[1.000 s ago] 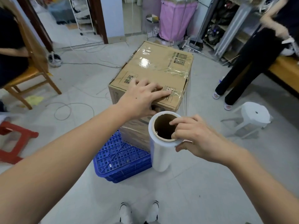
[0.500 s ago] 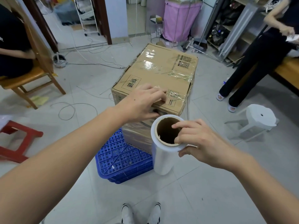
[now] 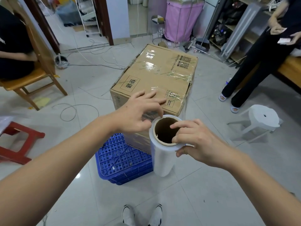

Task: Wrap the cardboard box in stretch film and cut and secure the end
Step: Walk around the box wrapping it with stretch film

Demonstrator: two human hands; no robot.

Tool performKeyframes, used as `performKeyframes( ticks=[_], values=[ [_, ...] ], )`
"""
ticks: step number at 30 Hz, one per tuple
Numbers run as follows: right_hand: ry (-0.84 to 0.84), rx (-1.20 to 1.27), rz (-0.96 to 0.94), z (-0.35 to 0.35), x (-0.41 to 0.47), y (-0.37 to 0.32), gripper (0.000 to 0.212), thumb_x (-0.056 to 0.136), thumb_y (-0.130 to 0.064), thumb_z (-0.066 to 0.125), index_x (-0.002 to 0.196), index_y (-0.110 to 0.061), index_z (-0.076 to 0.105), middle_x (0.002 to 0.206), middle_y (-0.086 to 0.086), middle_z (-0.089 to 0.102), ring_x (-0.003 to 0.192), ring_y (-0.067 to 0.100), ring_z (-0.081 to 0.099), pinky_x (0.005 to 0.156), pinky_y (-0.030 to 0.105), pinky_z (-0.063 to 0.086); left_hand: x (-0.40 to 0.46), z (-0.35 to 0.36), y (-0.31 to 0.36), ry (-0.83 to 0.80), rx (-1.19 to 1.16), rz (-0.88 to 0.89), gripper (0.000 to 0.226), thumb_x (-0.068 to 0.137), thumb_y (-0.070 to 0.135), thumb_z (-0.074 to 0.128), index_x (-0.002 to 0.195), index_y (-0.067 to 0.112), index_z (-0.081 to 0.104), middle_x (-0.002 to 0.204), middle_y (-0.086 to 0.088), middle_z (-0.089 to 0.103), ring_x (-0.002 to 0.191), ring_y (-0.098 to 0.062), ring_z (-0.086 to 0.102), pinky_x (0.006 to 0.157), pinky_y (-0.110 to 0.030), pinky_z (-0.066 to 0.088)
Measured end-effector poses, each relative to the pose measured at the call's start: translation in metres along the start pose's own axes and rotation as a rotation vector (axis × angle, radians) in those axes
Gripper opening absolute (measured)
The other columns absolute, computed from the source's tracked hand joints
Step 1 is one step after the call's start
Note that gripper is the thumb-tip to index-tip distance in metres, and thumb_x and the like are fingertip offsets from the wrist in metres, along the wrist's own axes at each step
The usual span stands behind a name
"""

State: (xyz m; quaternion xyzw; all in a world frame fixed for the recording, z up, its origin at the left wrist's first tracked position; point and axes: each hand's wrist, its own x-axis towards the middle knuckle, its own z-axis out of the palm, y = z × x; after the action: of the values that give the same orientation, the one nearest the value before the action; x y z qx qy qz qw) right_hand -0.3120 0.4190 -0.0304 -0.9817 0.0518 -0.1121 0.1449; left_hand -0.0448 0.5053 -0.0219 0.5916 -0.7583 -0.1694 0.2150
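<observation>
A brown cardboard box (image 3: 156, 75), part covered in shiny stretch film, stands on an upturned blue plastic crate (image 3: 120, 159). My left hand (image 3: 138, 111) reaches over the box's near top edge, fingers spread and lightly curved on the film there. An upright roll of clear stretch film (image 3: 162, 154) with a brown cardboard core is right in front of the box's near right corner. My right hand (image 3: 195, 141) grips the roll's top rim, fingers hooked into the core and thumb on the outside. A thin sheet of film runs from the roll to the box's right corner.
A white plastic stool (image 3: 262, 118) stands to the right, a red stool (image 3: 17, 141) to the left. One person sits on a wooden chair (image 3: 31, 80) at far left; another person (image 3: 263, 51) stands at right. Loose cables (image 3: 78, 110) lie on the tiled floor. My shoes (image 3: 141, 216) show at the bottom.
The view has drifted slightly. My left hand has slid a little along the box's near edge, its fingers spreading. My right hand keeps the same grip on the roll.
</observation>
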Motion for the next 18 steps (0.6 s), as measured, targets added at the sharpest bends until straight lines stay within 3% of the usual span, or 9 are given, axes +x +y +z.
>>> performKeyframes(
  ticks=[2, 4, 7, 10, 13, 18],
  values=[
    [-0.008, 0.001, 0.011, 0.0, 0.0, 0.001, 0.024, 0.074, -0.025, 0.087, 0.091, -0.022, 0.07, 0.097, -0.014, 0.067, 0.129, 0.014, 0.051, 0.085, 0.028, 0.03, -0.002, -0.007, 0.004, -0.126, -0.015, 0.006, 0.046, 0.086, 0.041, 0.061, 0.13, 0.053, 0.061, 0.169, 0.017, 0.018, 0.158, -0.01, -0.003, 0.127, -0.049, -0.006],
    [-0.016, 0.006, 0.019, 0.0, -0.001, 0.003, 0.023, 0.075, -0.027, 0.085, 0.091, -0.022, 0.07, 0.097, -0.015, 0.067, 0.129, 0.013, 0.051, 0.086, 0.028, 0.028, -0.001, -0.008, 0.006, -0.263, 0.214, 0.067, 0.057, 0.086, 0.064, 0.061, 0.141, 0.062, 0.046, 0.172, 0.015, 0.0, 0.157, -0.016, -0.017, 0.125, -0.049, -0.013],
    [-0.026, -0.002, 0.043, -0.002, -0.001, 0.003, 0.023, 0.075, -0.027, 0.085, 0.091, -0.022, 0.07, 0.096, -0.016, 0.066, 0.129, 0.011, 0.05, 0.088, 0.029, 0.027, 0.002, 0.001, 0.007, -0.292, 0.427, 0.103, 0.059, 0.075, 0.077, 0.069, 0.126, 0.054, 0.052, 0.171, 0.01, -0.006, 0.156, -0.028, -0.019, 0.124, -0.057, -0.008],
    [-0.053, -0.024, 0.064, -0.005, 0.0, -0.004, 0.024, 0.074, -0.025, 0.087, 0.09, -0.022, 0.069, 0.098, -0.015, 0.067, 0.13, 0.011, 0.049, 0.093, 0.037, 0.033, 0.003, 0.007, 0.007, -0.258, 0.44, 0.095, 0.052, 0.069, 0.078, 0.074, 0.11, 0.049, 0.059, 0.171, 0.008, -0.002, 0.157, -0.03, -0.017, 0.122, -0.064, -0.001],
    [-0.143, -0.153, 0.082, -0.011, 0.001, -0.015, 0.024, 0.077, -0.027, 0.084, 0.092, -0.024, 0.065, 0.102, -0.013, 0.067, 0.127, 0.013, 0.049, 0.099, 0.041, 0.034, 0.003, 0.009, 0.009, -0.267, 0.388, 0.08, 0.053, 0.065, 0.078, 0.077, 0.109, 0.049, 0.066, 0.171, 0.012, -0.004, 0.156, -0.028, -0.021, 0.121, -0.064, -0.006],
    [-0.083, -0.386, 0.102, -0.014, 0.002, -0.035, 0.026, 0.082, -0.048, 0.067, 0.083, -0.023, 0.062, 0.082, -0.009, 0.063, 0.097, 0.019, 0.059, 0.103, 0.049, 0.036, 0.004, 0.008, 0.012, -0.257, 0.3, 0.063, 0.049, 0.062, 0.075, 0.081, 0.101, 0.048, 0.069, 0.171, 0.015, -0.001, 0.156, -0.024, -0.021, 0.12, -0.065, -0.006]
  ],
)
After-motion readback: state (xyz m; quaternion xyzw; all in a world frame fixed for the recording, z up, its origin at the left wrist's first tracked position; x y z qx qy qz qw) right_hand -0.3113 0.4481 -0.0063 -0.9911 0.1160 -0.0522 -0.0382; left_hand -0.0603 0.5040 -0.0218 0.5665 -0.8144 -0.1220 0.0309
